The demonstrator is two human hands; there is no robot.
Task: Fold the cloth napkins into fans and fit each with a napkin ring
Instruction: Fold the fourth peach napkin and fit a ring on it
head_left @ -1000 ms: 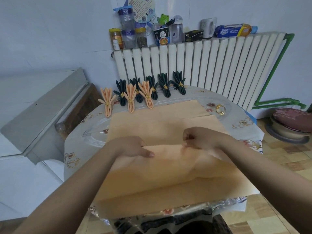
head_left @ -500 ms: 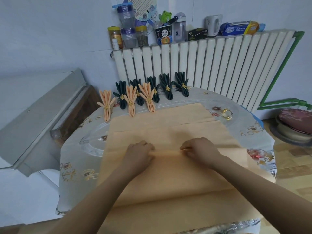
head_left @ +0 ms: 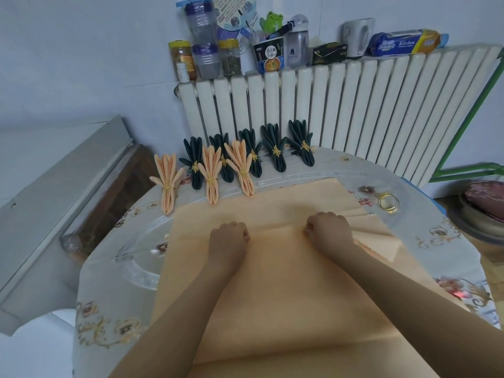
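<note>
A large peach cloth napkin (head_left: 275, 282) lies spread across the near half of the table (head_left: 447, 257), which wears a pale cloth with a floral print, and the napkin's near edge runs out of view at the bottom. Both hands sit side by side on a raised fold that crosses the napkin from left to right about midway up the picture. The left hand (head_left: 227, 237) is curled into a fist with its fingers pinching the fold, and the right hand (head_left: 328, 229) is curled the same way, gripping the same ridge of fabric a little to the right. Behind the right hand the napkin shows several stacked pleats fanning out toward the right edge. Along the far side of the table stands a row of finished fans: three peach fans (head_left: 210, 175) at the left front, each with a gold ring at its waist, and five dark green fans (head_left: 275, 151) behind and to the right of them, also ringed. Two loose gold napkin rings (head_left: 388, 202) rest together on the table at the right, well apart from the hands. A white radiator (head_left: 354, 110) stands behind the table, its top carrying jars, bottles, a cup and a blue package.
</note>
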